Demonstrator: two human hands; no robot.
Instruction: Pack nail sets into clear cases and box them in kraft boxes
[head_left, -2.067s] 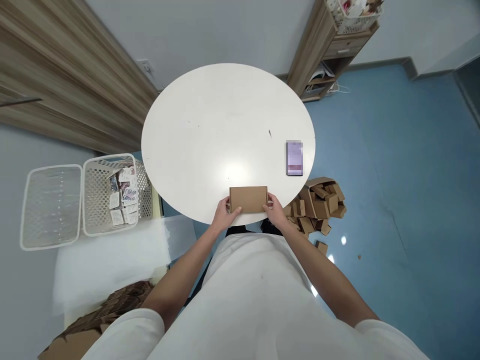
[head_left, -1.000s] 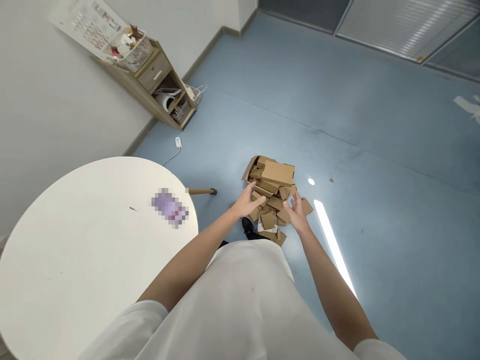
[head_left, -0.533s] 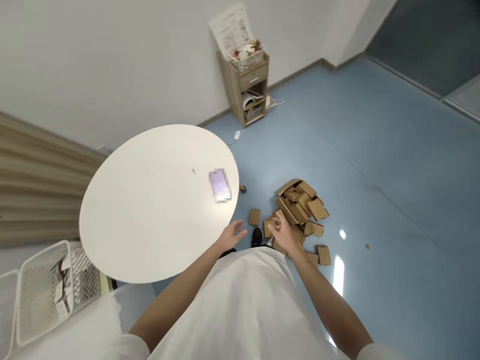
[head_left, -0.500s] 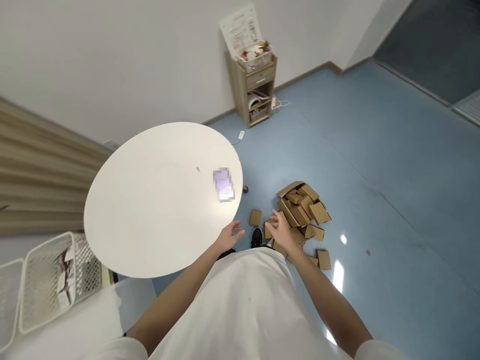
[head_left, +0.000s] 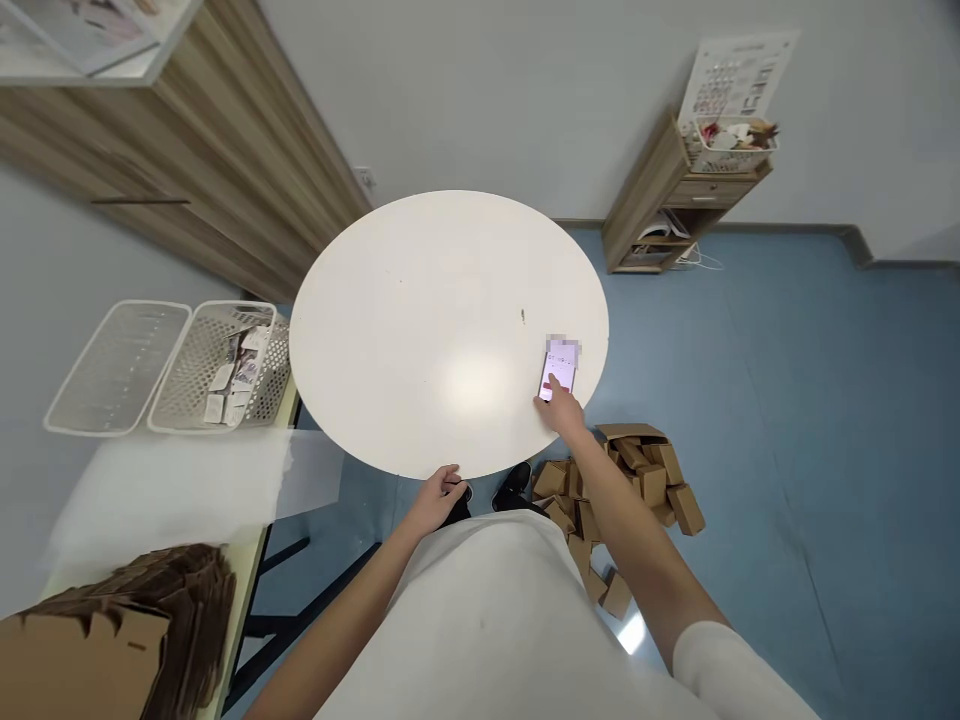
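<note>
A smartphone (head_left: 564,365) with a lit, pale purple screen lies on the white oval table (head_left: 420,330), close to its right-hand edge. My right hand (head_left: 562,410) is over the phone's lower end. Its index finger touches the screen and its thumb is spread out by the phone's lower left corner; the other fingers are partly hidden. My left hand (head_left: 435,502) hangs just off the table's front edge. Its fingers are loosely bent, with the thumb apart, and it holds nothing.
Small cardboard boxes (head_left: 652,484) lie heaped on the floor to the right. On the left stand a white plastic basket (head_left: 172,385) with packets and a stack of flattened cardboard (head_left: 90,655). A wooden cabinet (head_left: 709,192) is against the back wall.
My view has turned left, bringing the flattened cardboard into sight. My right hand has moved from above the floor boxes onto the phone. The left hand stays near the table's front edge.
</note>
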